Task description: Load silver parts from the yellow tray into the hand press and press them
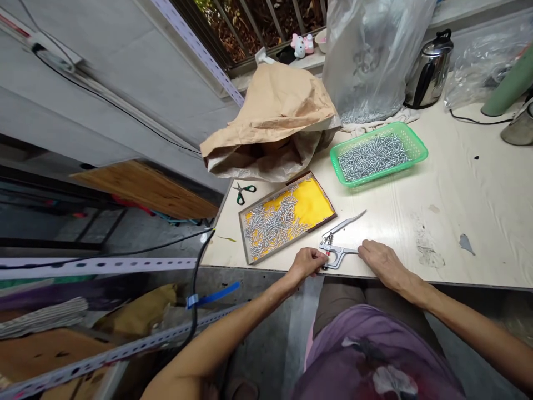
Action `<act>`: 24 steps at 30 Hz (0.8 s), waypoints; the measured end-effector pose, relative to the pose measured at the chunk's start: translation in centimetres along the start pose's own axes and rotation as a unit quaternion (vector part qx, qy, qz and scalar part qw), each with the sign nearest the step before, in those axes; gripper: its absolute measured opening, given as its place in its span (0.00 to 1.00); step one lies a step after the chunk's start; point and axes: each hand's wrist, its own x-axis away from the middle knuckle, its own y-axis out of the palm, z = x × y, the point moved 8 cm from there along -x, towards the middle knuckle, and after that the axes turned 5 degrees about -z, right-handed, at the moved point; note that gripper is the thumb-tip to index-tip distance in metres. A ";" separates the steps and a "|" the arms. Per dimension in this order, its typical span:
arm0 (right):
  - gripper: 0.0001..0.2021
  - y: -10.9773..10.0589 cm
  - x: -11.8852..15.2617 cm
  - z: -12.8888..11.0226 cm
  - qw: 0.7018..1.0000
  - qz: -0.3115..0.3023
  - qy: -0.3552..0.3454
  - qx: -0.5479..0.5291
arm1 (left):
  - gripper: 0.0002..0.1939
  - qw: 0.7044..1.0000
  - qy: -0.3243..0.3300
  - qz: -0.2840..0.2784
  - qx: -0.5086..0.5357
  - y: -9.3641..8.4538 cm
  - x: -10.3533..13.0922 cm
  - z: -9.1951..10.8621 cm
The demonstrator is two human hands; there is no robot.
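Note:
At the table's front edge lie silver snap-fastener pliers [339,253] with a spring and a bit of red near the jaws. Their upper handle [347,222] is spread away from the lower one. My right hand [381,261] is closed around the end of the lower handle. My left hand [308,262] is at the jaw end, its fingers pinched together; whatever they hold is too small or hidden to name. Just beyond it sits a shallow tray [322,218] with a yellow bottom, bearing many small silver metal pieces [270,225] mostly on its left.
A green basket [416,158] of similar metal pieces stands beyond the pliers. Green-handled scissors [244,191] lie left of an open brown paper bag [287,100]. Behind are a clear plastic bag [370,61] and a metal kettle [431,69]. A black cable [195,278] hangs at the table's left edge.

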 end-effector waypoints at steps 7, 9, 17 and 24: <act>0.31 -1.2 -1.7 2.7 1.000 -0.018 0.021 -0.003 | 0.04 0.999 -0.017 -0.001 0.036 0.1 0.3 -0.6; 0.45 -1.0 -2.8 3.8 0.999 -0.033 0.022 0.007 | 0.05 0.999 -0.015 0.000 0.048 0.2 0.3 -0.8; 0.43 -0.7 -4.1 3.7 0.998 -0.049 0.010 0.026 | 0.07 0.998 -0.006 0.004 0.062 0.4 0.4 -1.3; 0.24 -2.0 -3.1 2.2 0.996 -0.070 0.010 0.052 | 0.10 0.983 0.110 0.086 -0.116 -0.5 2.3 0.3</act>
